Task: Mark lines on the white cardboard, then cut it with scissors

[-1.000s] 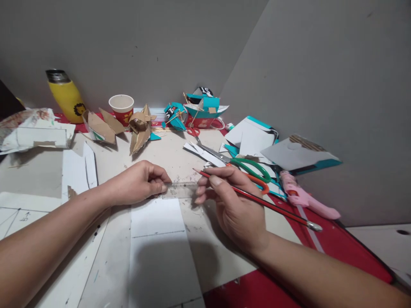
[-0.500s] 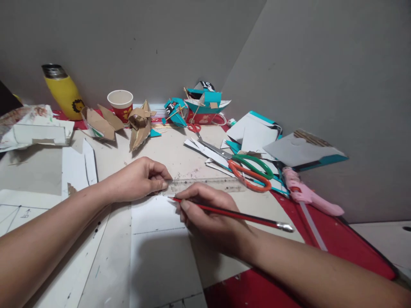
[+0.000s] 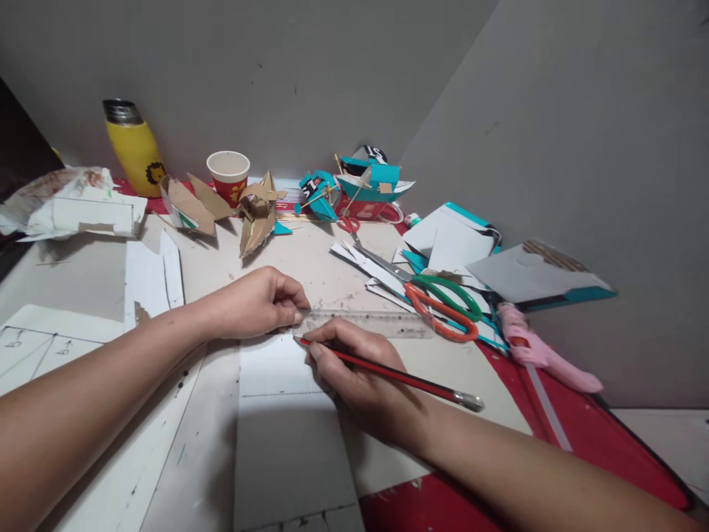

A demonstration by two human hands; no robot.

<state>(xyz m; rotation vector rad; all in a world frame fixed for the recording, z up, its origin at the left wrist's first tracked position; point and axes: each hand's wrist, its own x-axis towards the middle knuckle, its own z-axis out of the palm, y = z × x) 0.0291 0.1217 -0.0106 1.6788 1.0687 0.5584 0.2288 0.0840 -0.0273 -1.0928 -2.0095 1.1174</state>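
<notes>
My left hand (image 3: 263,301) is closed at the left end of a clear plastic ruler (image 3: 377,324), its fingers curled and pressing it down. The ruler lies across the top of a white card strip (image 3: 285,443) marked with dark pencil lines. In my right hand (image 3: 360,366) is a red and black pencil (image 3: 404,378), held in a writing grip. Its tip points left and sits by the ruler's lower edge, just below my left fingertips. My right fingers partly cover the ruler and the strip.
Orange-and-green-handled scissors (image 3: 443,299) lie beyond the ruler's right end, among card scraps (image 3: 459,244). A pink glue gun (image 3: 543,351) rests at right. Behind stand a yellow bottle (image 3: 133,151), a paper cup (image 3: 228,174) and cardboard models (image 3: 258,218). Lined paper (image 3: 33,347) is at left.
The whole view has shifted a little, so the scene sits farther right. Against the paper, the pencil has moved slightly left and its rear end has swung left. My left hand stays on the ruler.
</notes>
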